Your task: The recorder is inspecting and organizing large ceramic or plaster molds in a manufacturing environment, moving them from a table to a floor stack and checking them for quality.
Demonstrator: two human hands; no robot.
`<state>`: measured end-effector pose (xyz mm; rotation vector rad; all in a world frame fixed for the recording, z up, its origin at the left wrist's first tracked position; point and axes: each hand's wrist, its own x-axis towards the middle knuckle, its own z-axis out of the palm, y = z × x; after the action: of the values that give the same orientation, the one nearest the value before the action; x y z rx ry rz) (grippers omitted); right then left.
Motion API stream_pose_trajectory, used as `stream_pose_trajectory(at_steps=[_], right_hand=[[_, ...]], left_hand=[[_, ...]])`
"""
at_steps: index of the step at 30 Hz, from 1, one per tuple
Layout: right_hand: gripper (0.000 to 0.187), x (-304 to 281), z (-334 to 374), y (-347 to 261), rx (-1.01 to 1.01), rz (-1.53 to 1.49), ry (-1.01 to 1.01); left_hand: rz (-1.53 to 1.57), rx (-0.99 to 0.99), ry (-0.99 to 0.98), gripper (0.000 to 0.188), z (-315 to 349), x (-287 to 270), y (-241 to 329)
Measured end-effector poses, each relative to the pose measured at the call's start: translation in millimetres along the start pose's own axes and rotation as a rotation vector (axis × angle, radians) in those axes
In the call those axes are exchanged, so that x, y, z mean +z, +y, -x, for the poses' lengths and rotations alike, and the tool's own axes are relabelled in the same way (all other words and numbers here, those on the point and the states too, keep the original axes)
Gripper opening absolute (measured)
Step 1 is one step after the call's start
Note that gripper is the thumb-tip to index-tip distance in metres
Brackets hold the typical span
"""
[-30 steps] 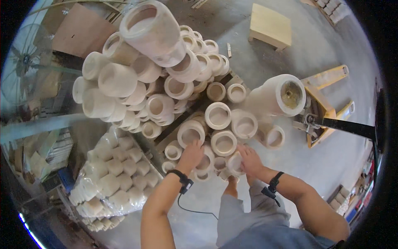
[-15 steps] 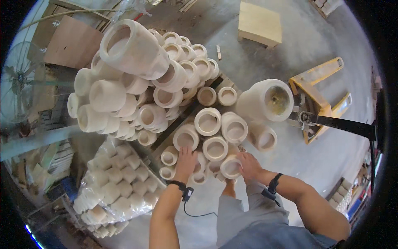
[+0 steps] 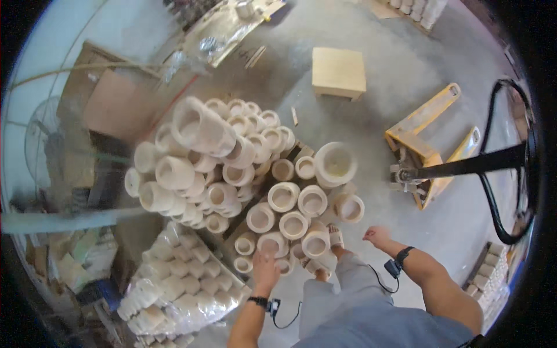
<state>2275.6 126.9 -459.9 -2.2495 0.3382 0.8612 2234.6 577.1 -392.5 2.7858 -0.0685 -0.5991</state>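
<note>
Left hand (image 3: 267, 272): reaches to the near side of a pale round vessel (image 3: 271, 239) in the standing group, overlapping its lower part in this view
Left fingers: extended toward that vessel and blurred; cannot tell whether they grip it
Right hand (image 3: 378, 236): raised over the grey floor (image 3: 400, 211), apart from the vessels, nearest the outlying vessel (image 3: 350, 207) at the group's right side
Right fingers: loosely bent and parted, holding nothing visible
Wrists: a black strap with a small corded device on each
Standing group: hollow vessels of several widths, openings upward, close together in front of the person's feet
Large vessel (image 3: 335, 165): at the far right of the group, interior yellowish
Heap: similar vessels piled to the left and beyond, a large tilted vessel (image 3: 203, 127) on top
Wrapped load (image 3: 180, 269): rows of pale pieces under clear plastic, left of the left hand
Pallet jack (image 3: 422, 116): yellow forks, black handle, at right
Low table (image 3: 339, 66): pale yellow, beyond the group
</note>
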Motion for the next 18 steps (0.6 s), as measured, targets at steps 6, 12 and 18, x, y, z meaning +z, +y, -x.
stream_pose_trajectory(at_steps=[6, 12, 18], right_hand=[[0.023, -37.6, 63.3, 93.3, 0.078, 0.16, 0.248], [0.029, -19.7, 198.1, 135.9, 0.351, -0.262, 0.541], [0.034, 142.6, 335.1, 217.0, 0.292, -0.016, 0.481]], left_hand=[[0.01, 0.004, -0.045, 0.054, 103.4, -2.0, -27.1], [-0.059, 0.176, -0.127, 0.046, 93.5, 41.3, -75.2], [-0.136, 0.575, -0.228, 0.054, 58.7, -21.9, -7.5]])
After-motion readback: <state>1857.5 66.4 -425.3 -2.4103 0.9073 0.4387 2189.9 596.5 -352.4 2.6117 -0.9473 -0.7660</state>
